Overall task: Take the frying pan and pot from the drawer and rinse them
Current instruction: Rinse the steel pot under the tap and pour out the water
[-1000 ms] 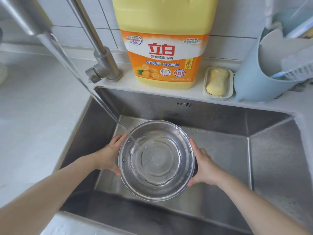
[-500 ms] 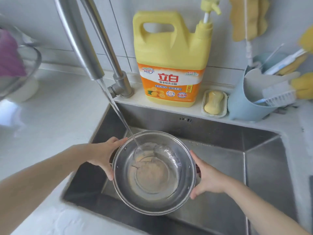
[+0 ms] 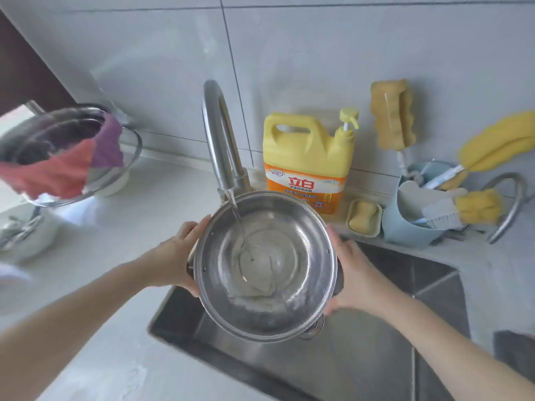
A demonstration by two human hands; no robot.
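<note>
I hold a round stainless-steel pot (image 3: 304, 311) over the steel sink (image 3: 362, 360), just under the faucet (image 3: 221, 140). A thin stream of water falls into it and a shallow pool swirls on its bottom. My left hand (image 3: 176, 253) grips the pot's left side. On the opposite side my right hand (image 3: 351, 273) clasps the rim and handle. The pot sits roughly level and lifted above the sink floor. No frying pan is in sight.
A yellow detergent jug (image 3: 308, 151) and a soap dish (image 3: 364, 217) stand on the ledge behind the sink. A blue caddy (image 3: 411, 227) with brushes is at the right. A steel bowl draped with a red-purple cloth (image 3: 66, 163) sits on the left counter.
The pot has risen toward the faucet spout in both hands, and the view has pulled back and up, showing more wall and counter.
</note>
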